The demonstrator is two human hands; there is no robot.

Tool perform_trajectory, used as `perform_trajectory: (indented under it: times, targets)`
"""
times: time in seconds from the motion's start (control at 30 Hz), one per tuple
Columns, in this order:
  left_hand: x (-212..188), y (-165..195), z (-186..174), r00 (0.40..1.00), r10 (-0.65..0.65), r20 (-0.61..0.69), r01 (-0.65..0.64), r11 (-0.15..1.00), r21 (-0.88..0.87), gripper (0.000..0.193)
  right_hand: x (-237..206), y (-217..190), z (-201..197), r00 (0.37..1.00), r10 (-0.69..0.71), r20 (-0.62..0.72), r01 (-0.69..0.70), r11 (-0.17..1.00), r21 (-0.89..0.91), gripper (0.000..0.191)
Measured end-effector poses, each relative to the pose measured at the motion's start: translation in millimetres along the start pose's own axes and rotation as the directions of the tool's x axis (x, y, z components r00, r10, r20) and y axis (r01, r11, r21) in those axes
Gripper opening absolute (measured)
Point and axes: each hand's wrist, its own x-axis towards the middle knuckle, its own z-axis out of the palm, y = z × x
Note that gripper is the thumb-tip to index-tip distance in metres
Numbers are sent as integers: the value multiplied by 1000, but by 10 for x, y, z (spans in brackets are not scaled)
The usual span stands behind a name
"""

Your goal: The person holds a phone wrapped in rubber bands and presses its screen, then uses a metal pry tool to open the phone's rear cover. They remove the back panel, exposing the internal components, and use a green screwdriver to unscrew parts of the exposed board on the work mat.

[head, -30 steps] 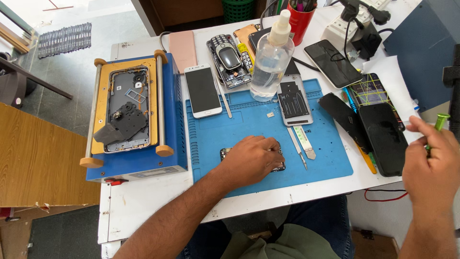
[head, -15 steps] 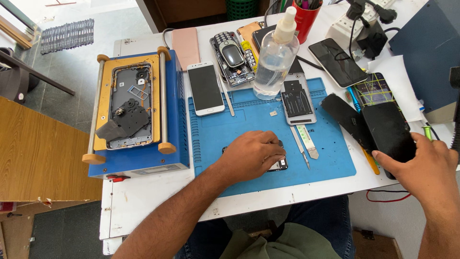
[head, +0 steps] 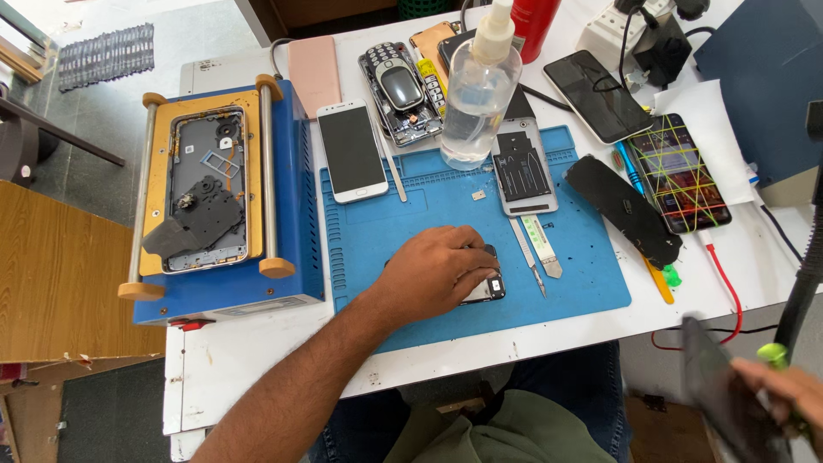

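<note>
1. A small dark phone lies on the blue mat, near the mat's front edge and toward the front edge of the desk.
2. The left hand rests palm down on this phone, fingers spread over it and pressing it flat, so only its right end shows.
3. The right hand is off the desk past its front right corner, fingers closed around a flat dark panel held tilted in the air.
4. Just right of the covered phone, two thin metal tools lie side by side on the mat.
5. Behind them sits an opened phone back, and behind that a clear spray bottle stands upright at the mat's rear edge.
6. A white phone lies face up across the mat's rear left corner.
7. At the left edge of the desk a blue machine holds a stripped phone frame on its yellow bed.
8. Toward the right edge lie a black case and a phone wrapped in coloured bands.
</note>
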Motion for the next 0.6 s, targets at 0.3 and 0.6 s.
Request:
perform_trajectory:
  times: [0.3,0.6]
  targets:
    - [4,-14,9,1000,6,-5,-6,1000,7,16,-3,-1240,196,974,204,96,-204,979,-11,107]
    - [-3,5,21,1000,1,-8,-1,1000,5,15,1199,-1965,-64,855,488,-176,-313,756,574,68]
